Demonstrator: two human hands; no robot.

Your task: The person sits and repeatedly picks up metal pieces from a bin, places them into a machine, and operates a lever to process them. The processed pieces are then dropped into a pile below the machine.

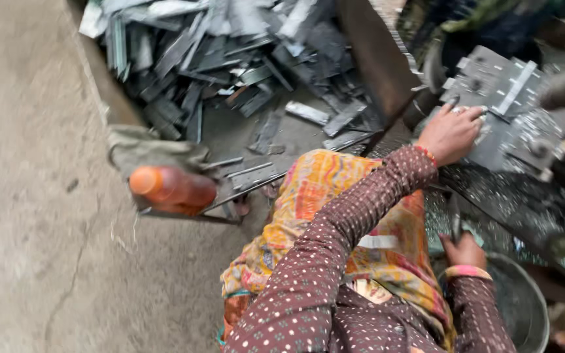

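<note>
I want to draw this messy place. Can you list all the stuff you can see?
metal strips: a big heap, too many to count, grey, top middle on the ground
bottle: one, orange, lying left of the lap
metal plate: one, grey, upper right on the machine
bowl: one, grey metal, bottom right
scarf: one, yellow and orange, over the lap
floor: grey concrete, cracked, left side
left hand: resting on the metal plate, red bangle at the wrist
right hand: above the bowl, holding a thin dark piece, too blurred to tell

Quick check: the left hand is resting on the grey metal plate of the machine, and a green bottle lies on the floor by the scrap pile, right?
Not quite. In the head view the bottle is orange, not green. The left hand does rest on the grey metal plate.
</note>
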